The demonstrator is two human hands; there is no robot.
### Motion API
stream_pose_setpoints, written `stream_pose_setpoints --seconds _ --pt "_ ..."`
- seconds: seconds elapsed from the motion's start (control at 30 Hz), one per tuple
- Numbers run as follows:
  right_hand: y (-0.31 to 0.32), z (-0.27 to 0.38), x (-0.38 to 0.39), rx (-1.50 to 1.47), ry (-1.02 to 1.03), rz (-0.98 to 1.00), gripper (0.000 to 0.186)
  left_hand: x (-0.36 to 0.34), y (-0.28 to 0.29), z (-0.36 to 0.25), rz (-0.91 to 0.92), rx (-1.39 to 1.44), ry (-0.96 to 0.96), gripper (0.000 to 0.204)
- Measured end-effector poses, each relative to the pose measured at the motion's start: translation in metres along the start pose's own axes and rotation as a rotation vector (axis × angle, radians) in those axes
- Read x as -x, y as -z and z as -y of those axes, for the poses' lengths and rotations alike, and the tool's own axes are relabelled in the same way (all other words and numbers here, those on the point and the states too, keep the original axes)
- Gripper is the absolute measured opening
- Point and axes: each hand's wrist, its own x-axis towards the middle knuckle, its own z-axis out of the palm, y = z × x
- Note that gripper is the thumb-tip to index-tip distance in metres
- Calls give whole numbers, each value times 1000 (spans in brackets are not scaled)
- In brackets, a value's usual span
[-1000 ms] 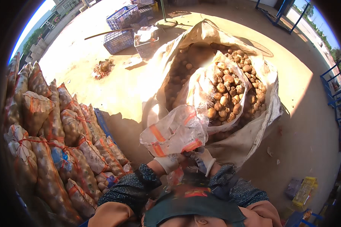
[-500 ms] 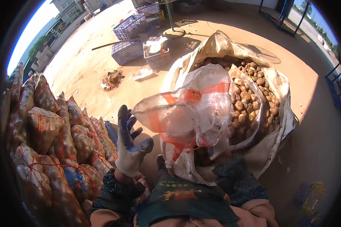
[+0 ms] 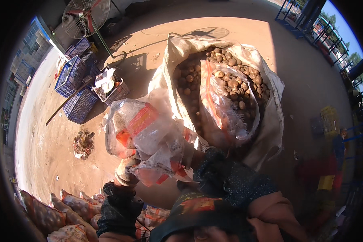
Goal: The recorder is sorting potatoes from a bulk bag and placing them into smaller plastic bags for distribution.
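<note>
A clear plastic mesh bag with orange-red bands (image 3: 143,125) is bunched up in front of me, left of the big sack. My gloved left hand (image 3: 126,171) is closed on its lower left edge, and some of the fingers are behind the plastic. At the bag's lower right is my right hand (image 3: 192,157), its fingers hidden by the bag and by shadow. A large whitish woven sack (image 3: 273,107) stands open, full of brown potatoes (image 3: 250,74). Inside it lies another clear banded bag (image 3: 218,109), its mouth open and potatoes in it.
Filled mesh bags (image 3: 78,205) are stacked at the lower left. Farther left are blue crates (image 3: 80,105), a pale crate with litter (image 3: 119,92) and a standing fan (image 3: 86,16). A debris heap (image 3: 84,144) lies on the floor. Yellow and blue items (image 3: 330,121) are at the right.
My view has turned to the right. The clear bag is now bunched lower, away from the sack's mouth. My left hand, open and apart before, has closed on the bag; my right arm has moved toward it.
</note>
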Motion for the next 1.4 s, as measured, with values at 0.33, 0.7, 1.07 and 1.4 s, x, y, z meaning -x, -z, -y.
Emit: stream_pose_setpoints --seconds 0.33,0.7,1.07,1.4 --pt "55 -1 -1 239 45 -243 38 -14 42 110 -29 354 233 47" --pt "261 -35 72 1262 -824 -937 59 -150 143 213 76 1522 525 56" --pt "168 -76 61 2038 -673 -1221 50 -256 126 209 86 598 194 17" --pt "209 -72 41 1012 -1145 -1078 56 -420 48 118 208 -934 -679 48"
